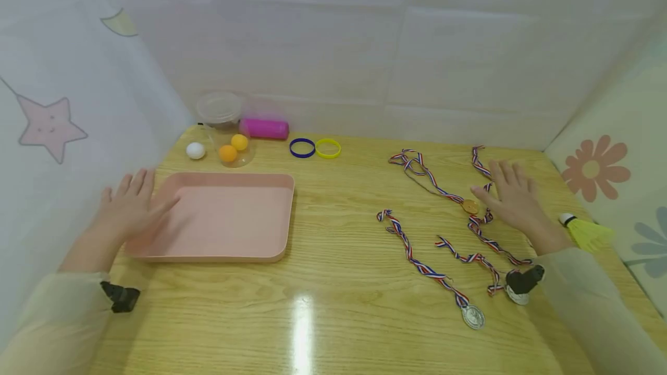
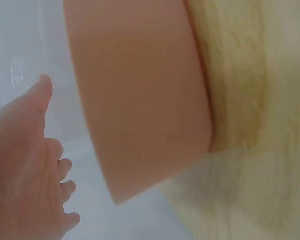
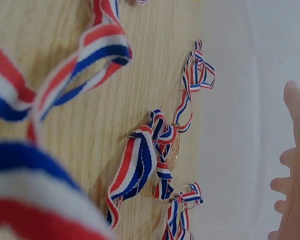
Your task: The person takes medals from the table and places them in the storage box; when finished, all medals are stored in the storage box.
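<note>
The left hand lies flat with fingers spread on the left rim of the pink tray, which sits near the table's left edge. The right hand, also flat and holding nothing, rests on the striped ribbon of the gold medal toward the right edge. A silver medal lies nearer the front edge.

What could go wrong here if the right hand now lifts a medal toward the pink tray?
The ribbons by the right hand cross and tangle, so lifting the gold medal may drag a neighbouring ribbon along. The silver medal lies near the table's front edge and could get pulled off. The left hand rests on the pink tray rim; a nudge might shift it.
</note>
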Demonstrator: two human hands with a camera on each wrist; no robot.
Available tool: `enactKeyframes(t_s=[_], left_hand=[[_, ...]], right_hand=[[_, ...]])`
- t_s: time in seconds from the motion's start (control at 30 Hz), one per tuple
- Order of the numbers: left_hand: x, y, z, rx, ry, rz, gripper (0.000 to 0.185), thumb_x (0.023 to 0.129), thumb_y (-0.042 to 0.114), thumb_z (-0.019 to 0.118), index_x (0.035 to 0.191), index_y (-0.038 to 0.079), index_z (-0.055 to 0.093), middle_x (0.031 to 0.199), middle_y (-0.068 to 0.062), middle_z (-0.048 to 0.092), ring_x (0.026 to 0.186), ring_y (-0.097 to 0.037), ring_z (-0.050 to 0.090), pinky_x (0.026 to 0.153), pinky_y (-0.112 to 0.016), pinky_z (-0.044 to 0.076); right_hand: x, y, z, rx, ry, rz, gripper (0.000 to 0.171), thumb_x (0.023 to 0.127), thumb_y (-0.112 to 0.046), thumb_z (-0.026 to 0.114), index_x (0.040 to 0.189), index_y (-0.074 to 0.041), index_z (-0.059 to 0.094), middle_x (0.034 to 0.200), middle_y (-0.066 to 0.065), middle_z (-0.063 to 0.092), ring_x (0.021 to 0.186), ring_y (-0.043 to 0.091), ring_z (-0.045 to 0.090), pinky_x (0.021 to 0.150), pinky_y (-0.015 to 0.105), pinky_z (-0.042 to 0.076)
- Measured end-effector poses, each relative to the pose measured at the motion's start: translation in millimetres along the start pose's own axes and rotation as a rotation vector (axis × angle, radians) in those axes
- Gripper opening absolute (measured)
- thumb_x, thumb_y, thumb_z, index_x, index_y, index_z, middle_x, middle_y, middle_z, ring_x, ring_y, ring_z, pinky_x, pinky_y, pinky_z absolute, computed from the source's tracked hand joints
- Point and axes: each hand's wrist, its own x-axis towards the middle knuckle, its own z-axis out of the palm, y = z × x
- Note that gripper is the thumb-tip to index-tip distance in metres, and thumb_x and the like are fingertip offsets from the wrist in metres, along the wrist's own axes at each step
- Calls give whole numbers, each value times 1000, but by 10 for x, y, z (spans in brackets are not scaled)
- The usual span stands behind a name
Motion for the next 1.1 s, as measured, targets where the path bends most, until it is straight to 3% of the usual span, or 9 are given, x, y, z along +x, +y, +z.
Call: enactKeyframes(t_s=[0.23, 0.5, 0.87, 1.1], left_hand=[[-48, -109, 98, 5, -53, -20, 92, 93, 59, 24, 138, -17, -2, 140, -40, 3, 126, -57, -2, 94, -69, -7], [-56, -152, 155, -19, -92, 5, 86, 95, 57, 22, 139, -16, 11, 141, -38, 7, 126, -56, -3, 95, -69, -6], [-56, 53, 109, -31, -119, 102, 79, 98, 50, 24, 136, -19, 20, 139, -40, 13, 125, -57, 4, 95, -70, 6], [-29, 272, 133, -136, -168, 200, 69, 101, 41, 22, 137, -18, 17, 140, -39, 11, 128, -55, 3, 97, -69, 6]], right_hand=[[38, -11, 44, 50, 8, -66, 78, 96, -46, 38, 147, 0, -1, 147, 31, 1, 131, 49, -11, 95, 69, -9], [86, -8, 67, 93, -35, -97, 75, 97, -43, 38, 147, 0, 1, 145, 33, 4, 130, 51, -3, 96, 70, -5], [125, -14, 89, 168, -59, -143, 72, 98, -36, 41, 147, 0, 3, 143, 37, 9, 129, 53, 4, 96, 70, 3], [159, -17, 90, 233, -81, -147, 73, 98, -34, 43, 146, 3, 4, 143, 35, 10, 128, 53, 7, 94, 71, 11]])
